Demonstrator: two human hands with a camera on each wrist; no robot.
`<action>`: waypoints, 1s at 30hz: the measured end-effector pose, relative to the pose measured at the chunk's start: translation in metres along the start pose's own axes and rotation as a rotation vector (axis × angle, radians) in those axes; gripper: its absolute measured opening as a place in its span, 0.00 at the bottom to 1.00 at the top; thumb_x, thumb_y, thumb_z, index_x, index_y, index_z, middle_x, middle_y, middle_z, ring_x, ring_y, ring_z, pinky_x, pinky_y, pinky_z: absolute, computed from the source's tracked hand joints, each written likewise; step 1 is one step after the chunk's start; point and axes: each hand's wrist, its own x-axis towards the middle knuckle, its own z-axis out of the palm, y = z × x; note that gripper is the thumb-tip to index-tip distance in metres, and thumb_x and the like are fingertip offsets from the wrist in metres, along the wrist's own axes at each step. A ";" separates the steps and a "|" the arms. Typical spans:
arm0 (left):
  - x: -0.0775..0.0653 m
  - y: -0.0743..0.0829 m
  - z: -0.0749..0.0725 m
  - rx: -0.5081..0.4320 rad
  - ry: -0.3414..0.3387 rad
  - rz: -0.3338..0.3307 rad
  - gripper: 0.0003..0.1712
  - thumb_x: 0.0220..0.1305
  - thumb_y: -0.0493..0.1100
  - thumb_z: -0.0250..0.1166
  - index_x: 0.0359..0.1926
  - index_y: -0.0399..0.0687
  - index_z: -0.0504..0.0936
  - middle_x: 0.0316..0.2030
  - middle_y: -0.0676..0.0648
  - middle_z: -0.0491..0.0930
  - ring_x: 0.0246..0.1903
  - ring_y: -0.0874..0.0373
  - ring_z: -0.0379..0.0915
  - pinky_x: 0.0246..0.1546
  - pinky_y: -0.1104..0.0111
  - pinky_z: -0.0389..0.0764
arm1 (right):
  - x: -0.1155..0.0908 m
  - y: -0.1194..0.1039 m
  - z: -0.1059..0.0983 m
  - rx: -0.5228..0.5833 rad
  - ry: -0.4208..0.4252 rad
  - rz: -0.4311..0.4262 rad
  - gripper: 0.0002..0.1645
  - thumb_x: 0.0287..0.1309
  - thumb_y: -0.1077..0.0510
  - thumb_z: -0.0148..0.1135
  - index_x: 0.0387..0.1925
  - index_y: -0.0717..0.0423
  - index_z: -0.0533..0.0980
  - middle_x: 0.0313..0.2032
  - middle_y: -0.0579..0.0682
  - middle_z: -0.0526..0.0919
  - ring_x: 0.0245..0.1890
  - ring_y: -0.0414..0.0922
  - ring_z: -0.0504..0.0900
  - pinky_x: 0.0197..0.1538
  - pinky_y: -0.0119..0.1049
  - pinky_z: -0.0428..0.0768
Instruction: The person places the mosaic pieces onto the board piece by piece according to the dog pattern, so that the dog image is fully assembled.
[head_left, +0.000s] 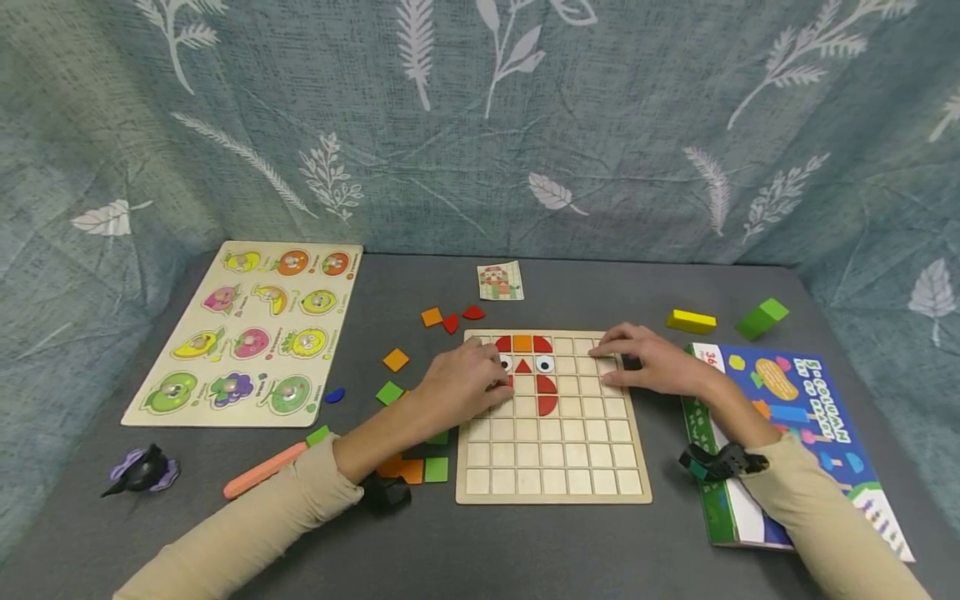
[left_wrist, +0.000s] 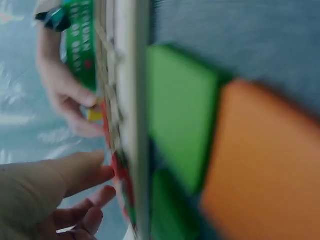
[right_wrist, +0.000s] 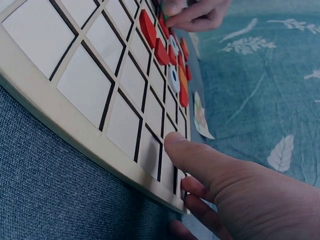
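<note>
Board (head_left: 553, 481) could slide if the right hand (head_left: 651, 362), relaxed, empty at two o'clock, steadies poorly. Bent-fingered left hand (head_left: 467, 377) at ten, hold unclear, may jostle red pieces (head_left: 547, 406).

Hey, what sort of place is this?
Probably a play or learning area: there's a wooden grid board with red pieces, a fruit puzzle board, and a leaf-patterned curtain behind.

Grey table (head_left: 585, 550): gridded board (head_left: 555, 454), fruit puzzle (head_left: 288, 323), box (head_left: 787, 433), picture card (head_left: 501, 282), loose tiles (head_left: 396, 360), yellow block (head_left: 692, 321).
</note>
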 end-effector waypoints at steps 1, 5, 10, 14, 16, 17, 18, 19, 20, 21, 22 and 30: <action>0.001 -0.006 -0.004 -0.026 0.004 -0.024 0.09 0.64 0.49 0.65 0.34 0.53 0.90 0.32 0.51 0.81 0.30 0.59 0.65 0.19 0.73 0.66 | 0.000 0.000 0.001 0.003 -0.001 -0.002 0.24 0.59 0.56 0.66 0.57 0.56 0.78 0.57 0.58 0.74 0.49 0.49 0.71 0.48 0.45 0.71; 0.012 -0.040 -0.019 -0.026 0.053 -0.153 0.11 0.64 0.47 0.66 0.43 0.49 0.88 0.37 0.47 0.81 0.33 0.54 0.69 0.23 0.67 0.71 | 0.001 0.000 0.001 0.011 -0.002 -0.006 0.24 0.59 0.56 0.66 0.58 0.56 0.77 0.57 0.58 0.73 0.49 0.50 0.71 0.49 0.46 0.71; 0.033 -0.072 -0.027 0.019 -0.035 -0.151 0.17 0.64 0.47 0.66 0.52 0.49 0.84 0.44 0.43 0.80 0.41 0.49 0.72 0.35 0.59 0.77 | -0.001 0.000 0.000 0.005 0.000 0.003 0.25 0.59 0.55 0.66 0.58 0.56 0.77 0.58 0.59 0.73 0.49 0.50 0.71 0.48 0.46 0.71; 0.049 -0.078 -0.024 0.025 -0.127 -0.061 0.13 0.65 0.45 0.64 0.49 0.50 0.85 0.43 0.45 0.80 0.41 0.51 0.74 0.39 0.60 0.79 | 0.000 0.001 0.001 0.002 0.006 -0.003 0.25 0.59 0.55 0.66 0.58 0.56 0.77 0.57 0.59 0.73 0.48 0.50 0.71 0.47 0.45 0.71; 0.056 -0.079 -0.022 0.034 -0.138 -0.041 0.10 0.64 0.44 0.65 0.45 0.49 0.86 0.41 0.45 0.81 0.38 0.53 0.75 0.37 0.63 0.79 | 0.000 0.001 0.001 0.004 0.005 -0.004 0.25 0.59 0.55 0.66 0.57 0.56 0.77 0.57 0.60 0.73 0.49 0.50 0.71 0.48 0.45 0.71; 0.058 -0.080 -0.021 0.039 -0.143 -0.034 0.09 0.64 0.44 0.66 0.44 0.48 0.86 0.40 0.46 0.81 0.37 0.54 0.75 0.36 0.64 0.78 | 0.000 0.001 0.001 0.005 0.004 -0.005 0.25 0.59 0.55 0.66 0.58 0.56 0.77 0.57 0.59 0.73 0.49 0.50 0.71 0.48 0.45 0.71; 0.060 -0.080 -0.020 0.039 -0.143 -0.032 0.09 0.63 0.44 0.66 0.43 0.48 0.86 0.39 0.46 0.81 0.36 0.54 0.74 0.36 0.64 0.78 | 0.000 0.001 0.001 0.005 0.003 -0.009 0.25 0.59 0.55 0.66 0.58 0.56 0.77 0.57 0.59 0.73 0.49 0.50 0.71 0.47 0.45 0.71; 0.062 -0.081 -0.020 0.036 -0.140 -0.031 0.08 0.63 0.43 0.66 0.42 0.48 0.86 0.39 0.46 0.81 0.35 0.54 0.74 0.36 0.65 0.78 | 0.000 0.001 0.001 0.008 0.002 -0.004 0.25 0.59 0.55 0.66 0.58 0.56 0.77 0.58 0.59 0.73 0.49 0.50 0.71 0.48 0.45 0.71; 0.062 -0.082 -0.020 0.032 -0.140 -0.031 0.08 0.63 0.44 0.66 0.41 0.47 0.86 0.39 0.46 0.81 0.35 0.55 0.74 0.36 0.65 0.78 | 0.000 0.001 0.001 0.011 0.001 -0.002 0.24 0.59 0.55 0.66 0.58 0.56 0.77 0.58 0.59 0.73 0.50 0.50 0.71 0.48 0.45 0.71; 0.063 -0.083 -0.020 0.027 -0.138 -0.028 0.08 0.63 0.44 0.66 0.41 0.47 0.85 0.39 0.46 0.81 0.35 0.55 0.74 0.36 0.65 0.78 | 0.000 0.001 0.001 0.014 -0.001 0.000 0.24 0.59 0.55 0.66 0.58 0.56 0.77 0.58 0.59 0.73 0.50 0.51 0.71 0.48 0.46 0.71; 0.063 -0.083 -0.020 0.024 -0.139 -0.026 0.09 0.63 0.44 0.66 0.42 0.47 0.85 0.39 0.46 0.82 0.35 0.55 0.74 0.37 0.64 0.78 | 0.001 0.001 0.001 0.011 -0.002 0.001 0.24 0.60 0.55 0.66 0.58 0.56 0.77 0.58 0.59 0.73 0.50 0.51 0.71 0.48 0.46 0.71; 0.064 -0.084 -0.019 0.002 -0.147 0.027 0.08 0.64 0.41 0.65 0.41 0.44 0.85 0.38 0.44 0.82 0.36 0.52 0.73 0.41 0.63 0.77 | 0.000 0.002 0.001 -0.003 0.002 0.008 0.24 0.60 0.55 0.66 0.57 0.55 0.78 0.58 0.58 0.74 0.50 0.51 0.71 0.48 0.45 0.71</action>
